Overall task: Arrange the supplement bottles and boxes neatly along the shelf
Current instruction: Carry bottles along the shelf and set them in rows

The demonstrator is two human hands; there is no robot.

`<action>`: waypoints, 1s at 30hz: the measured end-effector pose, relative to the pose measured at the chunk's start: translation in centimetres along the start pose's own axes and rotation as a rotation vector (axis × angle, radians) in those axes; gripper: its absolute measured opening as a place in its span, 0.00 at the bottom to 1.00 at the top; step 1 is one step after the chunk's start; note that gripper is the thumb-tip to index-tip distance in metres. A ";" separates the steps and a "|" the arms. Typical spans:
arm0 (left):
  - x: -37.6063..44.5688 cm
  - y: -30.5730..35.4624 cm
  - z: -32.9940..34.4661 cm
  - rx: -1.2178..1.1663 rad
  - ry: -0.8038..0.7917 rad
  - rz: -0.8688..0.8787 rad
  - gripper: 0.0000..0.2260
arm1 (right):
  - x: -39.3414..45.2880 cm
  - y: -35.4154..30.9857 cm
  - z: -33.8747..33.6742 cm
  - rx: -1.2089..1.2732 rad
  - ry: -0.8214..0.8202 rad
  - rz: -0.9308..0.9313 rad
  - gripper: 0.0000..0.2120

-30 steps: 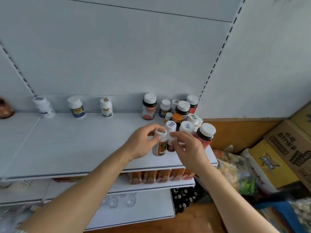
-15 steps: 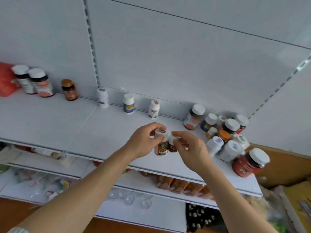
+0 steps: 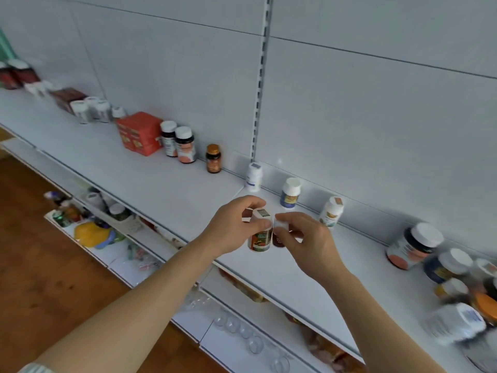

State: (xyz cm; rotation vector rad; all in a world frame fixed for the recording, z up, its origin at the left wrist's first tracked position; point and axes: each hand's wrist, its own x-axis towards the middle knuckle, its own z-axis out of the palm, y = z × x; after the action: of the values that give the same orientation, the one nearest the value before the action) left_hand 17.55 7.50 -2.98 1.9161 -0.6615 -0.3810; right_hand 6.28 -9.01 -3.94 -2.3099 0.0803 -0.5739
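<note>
My left hand (image 3: 236, 227) grips a white-capped bottle with an orange and green label (image 3: 260, 235), held above the white shelf (image 3: 166, 184). My right hand (image 3: 309, 240) pinches a smaller dark brown bottle (image 3: 278, 236) right beside it. Along the shelf's back wall stand a white bottle (image 3: 254, 176), a blue-labelled bottle (image 3: 290, 193) and a tilted white bottle (image 3: 331, 211). Further left stand an amber bottle (image 3: 213, 158), two dark bottles (image 3: 179, 142) and an orange box (image 3: 139, 133). A crowded cluster of bottles (image 3: 457, 278) sits at the right end.
More bottles and a dark red box (image 3: 68, 99) line the shelf's far left. Lower shelves (image 3: 242, 327) hold clear cups, packets and small goods. Wooden floor (image 3: 35, 251) lies at the lower left. A slotted upright (image 3: 262, 76) runs down the back panel.
The view has swung left along the shelf, so the crowded cluster slid to the right edge and the orange box came into sight. Both hands keep their bottles.
</note>
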 end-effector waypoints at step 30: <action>5.8 -16.8 -37.0 -0.024 0.208 0.036 0.09 | 23.3 -17.8 30.5 -0.018 -0.004 -0.034 0.09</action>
State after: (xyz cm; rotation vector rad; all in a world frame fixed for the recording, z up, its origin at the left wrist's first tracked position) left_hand 46.60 36.48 -2.37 1.8873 -0.5508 -0.1626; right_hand 38.28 18.68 -1.98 -2.3334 0.0441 -0.5886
